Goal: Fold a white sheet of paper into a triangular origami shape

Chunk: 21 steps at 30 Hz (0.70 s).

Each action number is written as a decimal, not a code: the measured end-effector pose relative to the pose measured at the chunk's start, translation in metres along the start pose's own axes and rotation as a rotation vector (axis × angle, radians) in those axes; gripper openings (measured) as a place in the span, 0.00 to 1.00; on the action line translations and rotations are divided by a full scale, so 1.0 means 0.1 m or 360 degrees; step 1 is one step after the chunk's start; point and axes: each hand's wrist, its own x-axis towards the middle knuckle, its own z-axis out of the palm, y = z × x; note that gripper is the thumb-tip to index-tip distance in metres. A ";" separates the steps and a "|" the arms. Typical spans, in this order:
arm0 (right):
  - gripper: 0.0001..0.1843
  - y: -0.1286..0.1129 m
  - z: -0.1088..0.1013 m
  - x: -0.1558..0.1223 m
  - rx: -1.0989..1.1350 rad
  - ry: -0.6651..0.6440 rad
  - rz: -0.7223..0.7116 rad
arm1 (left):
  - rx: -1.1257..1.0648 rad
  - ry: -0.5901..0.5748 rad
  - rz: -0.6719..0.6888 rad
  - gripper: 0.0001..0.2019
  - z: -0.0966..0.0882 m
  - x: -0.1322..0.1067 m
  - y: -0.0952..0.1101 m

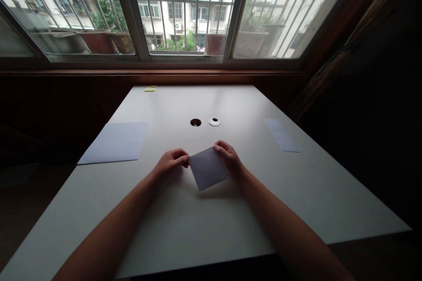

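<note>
A small four-sided piece of paper (209, 169) is held tilted just above the white table (198, 228), and its shadow falls below it. My left hand (171, 161) pinches the paper's upper left corner between thumb and curled fingers. At the upper right edge, my right hand (229, 156) grips it with the thumb on the near face; the other fingers are partly hidden behind. Whether the paper is folded or a single layer, I cannot tell.
Larger white sheets (118, 142) lie at the table's left edge. A narrow paper strip (282, 135) rests on the right. Toward the back are a round cable hole (195, 122), its loose cover (214, 121) and yellow sticky notes (150, 89). A barred window (184, 9) stands beyond.
</note>
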 end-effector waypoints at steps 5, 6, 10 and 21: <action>0.15 0.04 0.01 0.00 -0.0094 -0.0187 0.0030 | 0.0147 -0.0108 0.0015 0.16 0.02 -0.01 0.04; 0.15 0.04 0.02 0.00 -0.0134 -0.0222 0.0022 | 0.0185 -0.0135 0.0015 0.16 0.03 -0.01 0.04; 0.17 0.02 0.04 0.01 -0.0311 -0.0273 -0.0058 | 0.0224 -0.0122 0.0000 0.17 0.01 0.01 0.02; 0.18 -0.01 0.04 0.04 -0.0218 -0.0200 0.0017 | 0.0067 0.0198 0.0074 0.15 0.00 0.04 -0.03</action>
